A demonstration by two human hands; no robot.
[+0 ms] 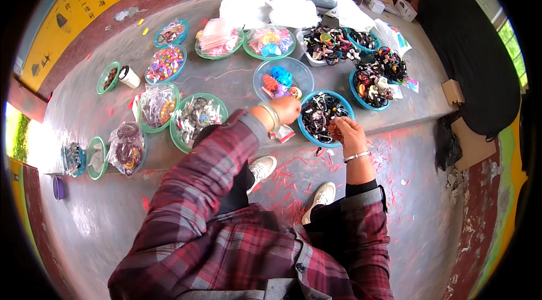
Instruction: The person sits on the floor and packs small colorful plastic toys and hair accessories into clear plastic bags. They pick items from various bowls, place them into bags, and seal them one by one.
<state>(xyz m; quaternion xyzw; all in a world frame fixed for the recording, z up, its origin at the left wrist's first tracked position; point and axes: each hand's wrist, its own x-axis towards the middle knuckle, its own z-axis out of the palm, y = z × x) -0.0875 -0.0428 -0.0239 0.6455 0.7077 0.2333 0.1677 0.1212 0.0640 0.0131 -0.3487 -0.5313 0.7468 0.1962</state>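
Observation:
My left hand (287, 109) is closed, held over the front edge of a clear blue basin (302, 72). Whatever its fingers hold, if anything, is hidden. Inside that basin lie blue, coral and purple scrunchie-like bunches (282, 77). To the right, my right hand (350, 135) makes a pinch at the right rim of a blue basin (350, 109). A small pale bit shows at its fingertips, too small to name. That basin holds a tangle of black hair ties (320, 112) with pale pieces among them.
Several more basins stand on the raised grey platform (226, 88), including a blue one (361, 102) and a green one (223, 102) of hair accessories. White bags (245, 9) lie behind. Red paper scraps (288, 187) litter the floor around my shoes. A black cloth-covered panel (471, 57) leans right.

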